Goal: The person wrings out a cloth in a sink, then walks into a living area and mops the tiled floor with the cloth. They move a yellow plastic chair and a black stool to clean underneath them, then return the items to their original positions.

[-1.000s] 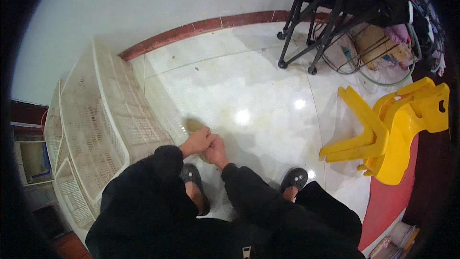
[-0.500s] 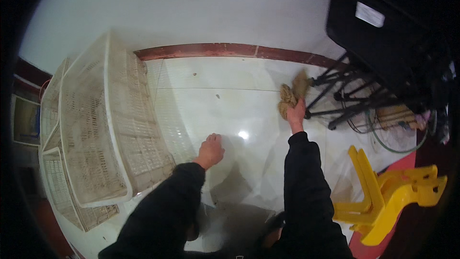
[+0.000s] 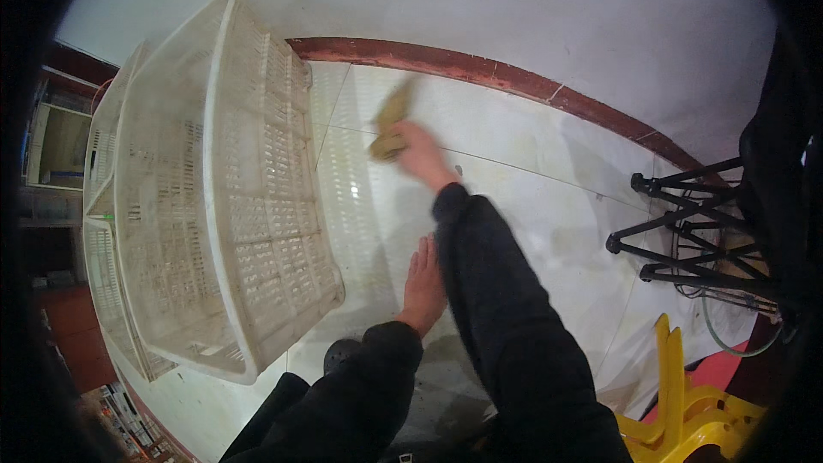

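A tan rag [image 3: 395,111], blurred by motion, is bunched in my right hand [image 3: 417,153], whose fingers are closed over it. It is at the white tiled floor, between the basket and the wall's foot. My left hand [image 3: 423,290] is low over the floor beside my right forearm, holding nothing, its fingers stretched out. Whether it presses on the tiles I cannot tell. A large off-white plastic basket [image 3: 219,206] with slotted walls lies on its side to the left of both hands.
A red-brown skirting [image 3: 446,58] runs along the wall's base. At the right stand black folding legs [image 3: 686,231] under a dark cover, with a pale green hose [image 3: 716,336] below. A yellow plastic stool-like piece [image 3: 686,403] lies at the lower right. Shelves [image 3: 60,150] line the far left.
My right hand has swept the rag leftward, from beside the black legs to near the basket. My left hand's fingers have straightened. The view has turned toward the left.
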Demonstrator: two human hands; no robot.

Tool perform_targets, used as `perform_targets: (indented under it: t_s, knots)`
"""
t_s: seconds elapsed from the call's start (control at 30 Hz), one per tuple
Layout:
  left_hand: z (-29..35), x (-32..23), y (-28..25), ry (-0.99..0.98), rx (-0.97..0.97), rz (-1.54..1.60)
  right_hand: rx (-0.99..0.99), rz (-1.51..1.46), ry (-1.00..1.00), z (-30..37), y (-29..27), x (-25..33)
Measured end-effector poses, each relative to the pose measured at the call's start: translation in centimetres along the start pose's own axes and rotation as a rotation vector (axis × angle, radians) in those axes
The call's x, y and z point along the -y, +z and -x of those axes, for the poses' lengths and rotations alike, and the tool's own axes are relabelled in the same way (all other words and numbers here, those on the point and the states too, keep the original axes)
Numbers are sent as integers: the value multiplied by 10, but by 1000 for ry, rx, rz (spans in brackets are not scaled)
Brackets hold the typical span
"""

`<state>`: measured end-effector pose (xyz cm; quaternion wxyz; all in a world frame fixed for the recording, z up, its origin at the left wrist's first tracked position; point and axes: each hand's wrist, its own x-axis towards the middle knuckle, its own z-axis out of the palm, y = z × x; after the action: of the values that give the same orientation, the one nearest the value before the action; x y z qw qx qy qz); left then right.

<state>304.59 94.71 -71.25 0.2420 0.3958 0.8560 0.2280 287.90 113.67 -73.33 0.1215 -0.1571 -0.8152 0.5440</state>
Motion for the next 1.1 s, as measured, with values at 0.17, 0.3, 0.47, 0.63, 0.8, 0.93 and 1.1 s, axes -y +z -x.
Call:
perform_targets:
  t_s: [0.17,0.3,0.47,0.63,0.8,0.93,1.1]
  knots:
    - [3,11,21,-177,-40,899,-2,-389,-96,59,46,86]
    - [-7,1,11,-28,42,-241,-154,-344,-199,108,-51,54]
    - [-6,4,-25,-65,-176,244,-385,72,299,119,-187,-36]
    - [6,25,-37,-375,-429,449,-454,493,-121,121,-85,-52]
    - [35,46,-58,-258,-567,130,78,184,-250,167,26,26]
    - [38,36,-67,-333,-563,340,360,-64,-155,209,-1,71]
    - [38,-42,-39,-137,-92,686,299,-99,-94,293,-136,53]
